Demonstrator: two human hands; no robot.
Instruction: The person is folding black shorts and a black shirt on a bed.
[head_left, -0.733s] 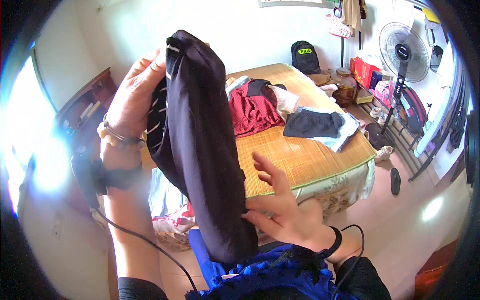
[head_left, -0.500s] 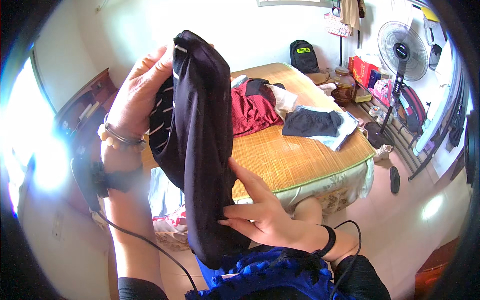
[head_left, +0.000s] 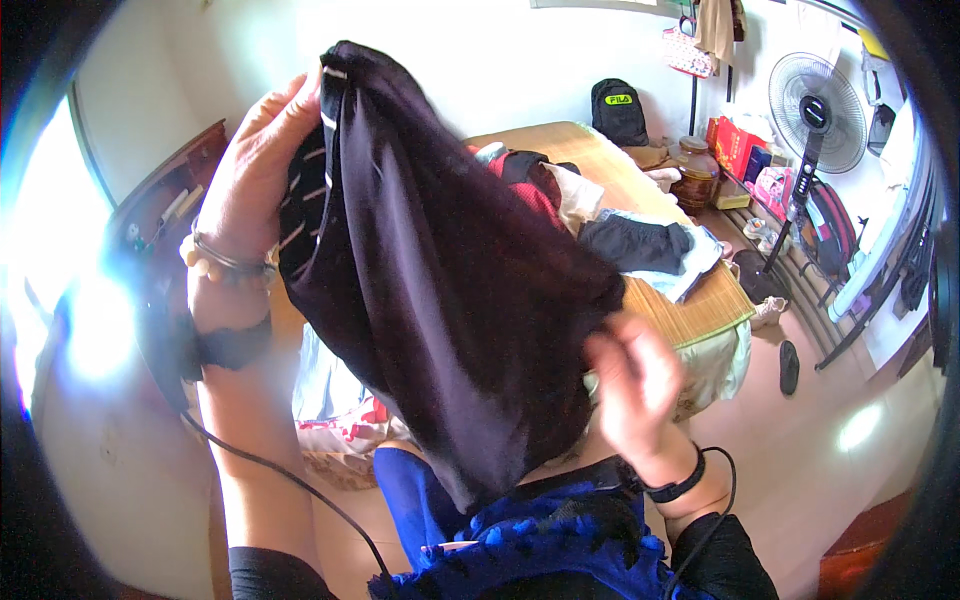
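A black garment (head_left: 450, 270), thin and smooth, hangs in front of me above the bed. White stripes show on its folded part beside my left hand (head_left: 255, 165), whose fingers are closed on its upper left corner. My right hand (head_left: 640, 385) is at the garment's right edge, its fingers curled against the cloth and slightly blurred by motion. The cloth is spread wide between the two hands, and its lower end hangs above my lap. What kind of clothing it is I cannot tell.
Behind the garment is a bed with a woven mat (head_left: 700, 320). On it lie red cloth (head_left: 535, 190), dark folded shorts (head_left: 640, 243) and pale clothes. A black backpack (head_left: 618, 115) stands at the far edge; a standing fan (head_left: 815, 115) and rack are on the right. A cable (head_left: 290, 475) crosses my left forearm.
The garment hung narrow and bunched; now it is spread out to the right. My right hand has moved right with its edge. My left hand keeps its hold and has shifted slightly left.
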